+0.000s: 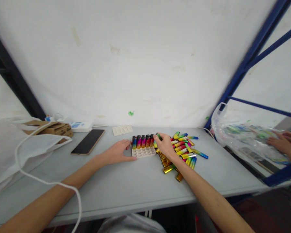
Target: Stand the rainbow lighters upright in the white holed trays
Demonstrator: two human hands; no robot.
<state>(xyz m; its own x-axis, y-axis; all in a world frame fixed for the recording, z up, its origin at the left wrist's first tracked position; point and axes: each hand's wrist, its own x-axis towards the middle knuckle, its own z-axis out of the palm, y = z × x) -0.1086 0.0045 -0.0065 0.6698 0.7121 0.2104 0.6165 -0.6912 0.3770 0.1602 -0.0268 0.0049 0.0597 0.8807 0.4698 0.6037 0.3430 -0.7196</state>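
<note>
A white tray (143, 152) with rows of small sockets lies on the desk in front of me. Shiny rainbow-coloured lighters (143, 141) with black tops stand upright along its far rows, while the nearer sockets show bare. My left hand (117, 152) grips the tray's left side, thumb at the near corner and fingers at the far one. At the right end of the standing row, my right hand (164, 144) is closed around a lighter (159, 136), mostly covered by the fingers. Beside that hand spreads a loose heap of metallic lighters (181, 149), lying at mixed angles.
A second white tray (122, 130) lies near the wall. To the left are a phone (88, 142), a cardboard box (60, 130), a white plastic bag (5, 149) and a hanging white cable (48, 182). Beyond the blue frame (244, 71), another person's hands (283, 144) touch a clear bag (247, 136).
</note>
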